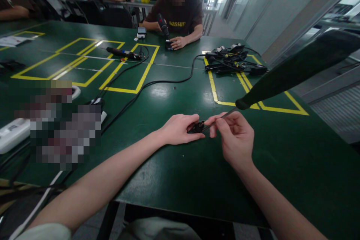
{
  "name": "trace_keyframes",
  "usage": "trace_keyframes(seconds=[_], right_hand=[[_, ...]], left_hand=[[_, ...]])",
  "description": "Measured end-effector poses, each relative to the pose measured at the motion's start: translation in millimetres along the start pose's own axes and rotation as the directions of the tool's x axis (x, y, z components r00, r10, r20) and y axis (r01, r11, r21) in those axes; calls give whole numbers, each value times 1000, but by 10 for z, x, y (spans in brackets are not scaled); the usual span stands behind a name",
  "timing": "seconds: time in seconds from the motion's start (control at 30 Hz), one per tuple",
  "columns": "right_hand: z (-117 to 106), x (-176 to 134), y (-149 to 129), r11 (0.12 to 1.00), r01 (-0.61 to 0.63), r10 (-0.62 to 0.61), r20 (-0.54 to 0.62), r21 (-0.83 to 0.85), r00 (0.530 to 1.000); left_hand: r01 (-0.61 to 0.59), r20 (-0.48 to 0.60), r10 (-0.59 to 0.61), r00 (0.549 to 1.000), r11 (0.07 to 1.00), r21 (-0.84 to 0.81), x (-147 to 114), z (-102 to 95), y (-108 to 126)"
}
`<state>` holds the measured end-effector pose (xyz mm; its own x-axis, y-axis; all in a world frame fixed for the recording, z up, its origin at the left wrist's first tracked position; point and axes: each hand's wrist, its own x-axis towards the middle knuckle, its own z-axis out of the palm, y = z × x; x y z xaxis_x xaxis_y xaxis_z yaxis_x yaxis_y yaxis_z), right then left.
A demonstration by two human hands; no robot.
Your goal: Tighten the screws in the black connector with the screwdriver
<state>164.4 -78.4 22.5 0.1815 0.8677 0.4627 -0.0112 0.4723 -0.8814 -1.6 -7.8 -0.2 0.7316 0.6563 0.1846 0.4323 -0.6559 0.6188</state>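
My left hand (182,129) rests on the green table, its thumb and fingers closed around a small black part (196,127) with a coppery spot near its end. What kind of part it is cannot be made out. My right hand (234,135) pinches the thin metal shaft of a screwdriver (284,73) between thumb and fingers. The tool's dark handle slants up to the right, large and close to the camera. Its shaft points down-left to the black part; fingers hide whether the tip touches it.
Yellow tape outlines mark the green table (174,180). Tangled black cables (233,60) lie at the right back, and a black powered screwdriver (123,53) at left centre. Left stands a white power strip (14,135). Across, a co-worker holds another powered screwdriver (163,26) over a black piece.
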Motion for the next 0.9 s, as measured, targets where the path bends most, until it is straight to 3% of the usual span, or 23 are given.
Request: trace_keyframes(seconds=[0.17,0.9], right_hand=[[-28,10,-9,998,-43,45,48,-53,998],[3,-2,5,999,-11,12,19,-44,1000]], left_hand=[[-6,1,6,1000,1000,-28,1,-8,11],[0,-9,-1,1000,999,-32,-1,-5,13]])
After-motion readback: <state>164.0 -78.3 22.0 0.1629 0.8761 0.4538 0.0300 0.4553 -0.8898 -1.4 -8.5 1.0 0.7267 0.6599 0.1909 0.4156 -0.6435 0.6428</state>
